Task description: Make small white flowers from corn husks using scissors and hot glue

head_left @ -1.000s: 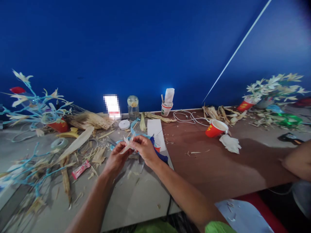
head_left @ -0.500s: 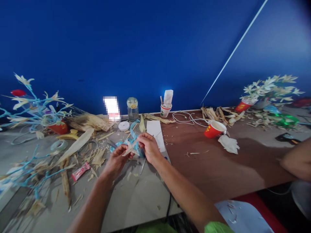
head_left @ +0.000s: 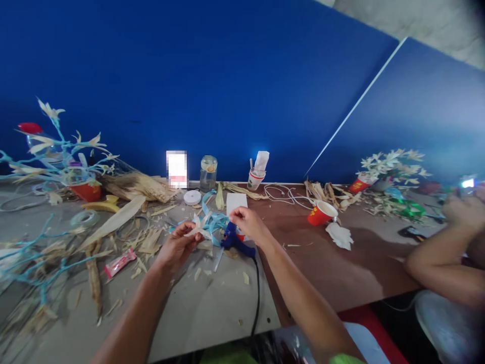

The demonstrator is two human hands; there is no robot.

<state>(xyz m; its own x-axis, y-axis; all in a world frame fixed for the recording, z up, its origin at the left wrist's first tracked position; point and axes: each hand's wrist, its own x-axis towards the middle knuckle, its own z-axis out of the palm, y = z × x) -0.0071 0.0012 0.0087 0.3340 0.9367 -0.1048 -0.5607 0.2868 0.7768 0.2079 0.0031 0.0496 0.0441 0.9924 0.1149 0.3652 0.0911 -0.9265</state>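
Note:
My left hand pinches a pale husk flower with pointed petals spread like a star. To its right is my right hand, thumb and fingertips pressed together; whatever may be between them is too small to make out. Just below the right hand lies a dark blue glue gun, its black cord running down over the table edge. Light blue ribbon is bunched behind the two hands. A thin pale stick-like piece lies between my wrists.
Blue-wrapped branches with husk flowers stand in a red cup at left. Husk scraps, a tape roll and a pink wrapper litter that side. A glass jar and red paper cup stand farther back. Another person's arm is at right.
My right hand has moved away from the flower, slightly right, leaving the flower in my left hand. The glue gun now shows. At right, the other person's hands have come into view.

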